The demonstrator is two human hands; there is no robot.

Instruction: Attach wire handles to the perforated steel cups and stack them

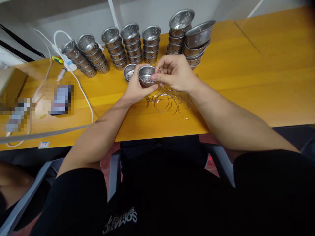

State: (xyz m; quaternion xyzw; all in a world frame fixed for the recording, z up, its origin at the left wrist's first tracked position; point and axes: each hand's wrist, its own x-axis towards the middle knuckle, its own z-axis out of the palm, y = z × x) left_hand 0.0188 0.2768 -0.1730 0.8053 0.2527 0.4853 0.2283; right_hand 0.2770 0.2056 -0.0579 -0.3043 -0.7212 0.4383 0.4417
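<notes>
My left hand (136, 88) is closed around a small perforated metal cup (147, 76), held just above the table with its mouth tilted toward me. At the cup's right rim, the thumb and fingers of my right hand (174, 72) are pinched together. Whether they grip the rim or a thin wire there is too small to make out. Another perforated cup (129, 71) stands behind my left hand, partly hidden by it. Below both hands lies a loose tangle of thin curved metal wires (164, 100) on the table.
Several stacks of perforated cups (134, 42) line the back of the yellow table (258, 82); the right-hand stack (199, 36) leans. On the left are a phone-like object (61, 100), a white cable (82, 93) and a yellow-green tool (57, 59). A person's arm (14, 180) shows at lower left.
</notes>
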